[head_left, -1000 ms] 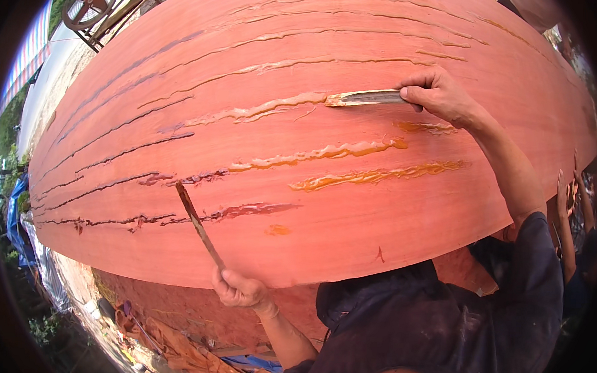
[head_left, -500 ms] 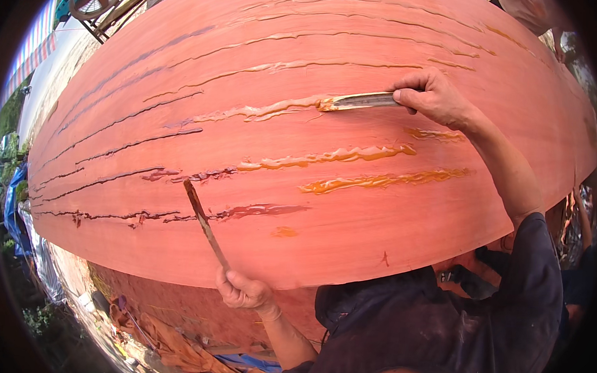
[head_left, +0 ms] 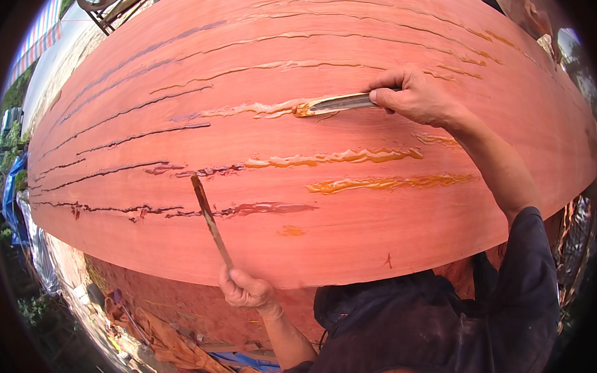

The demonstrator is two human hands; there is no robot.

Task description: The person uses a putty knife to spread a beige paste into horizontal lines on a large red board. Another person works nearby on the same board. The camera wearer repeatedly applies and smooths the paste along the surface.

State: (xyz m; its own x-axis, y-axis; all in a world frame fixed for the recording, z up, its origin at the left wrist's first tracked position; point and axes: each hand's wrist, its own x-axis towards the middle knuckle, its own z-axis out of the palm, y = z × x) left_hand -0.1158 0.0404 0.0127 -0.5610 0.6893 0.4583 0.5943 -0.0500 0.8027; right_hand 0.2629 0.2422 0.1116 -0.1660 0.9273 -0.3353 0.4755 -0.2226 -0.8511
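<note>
Right hand (head_left: 412, 97) has moved leftward, gripping one grooved stick (head_left: 342, 103); left hand (head_left: 247, 291) grips one dark-tipped stick (head_left: 211, 221).

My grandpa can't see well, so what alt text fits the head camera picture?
A person's right hand holds a strip-shaped tool against a glossy pale streak on a big, curved, reddish-pink surface. The left hand holds a thin stick with a dark end. Orange streaks and dark red streaks run across the surface.

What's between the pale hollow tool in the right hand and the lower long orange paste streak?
Head view: another long, ridged orange paste streak, on the curved pink surface.
</note>
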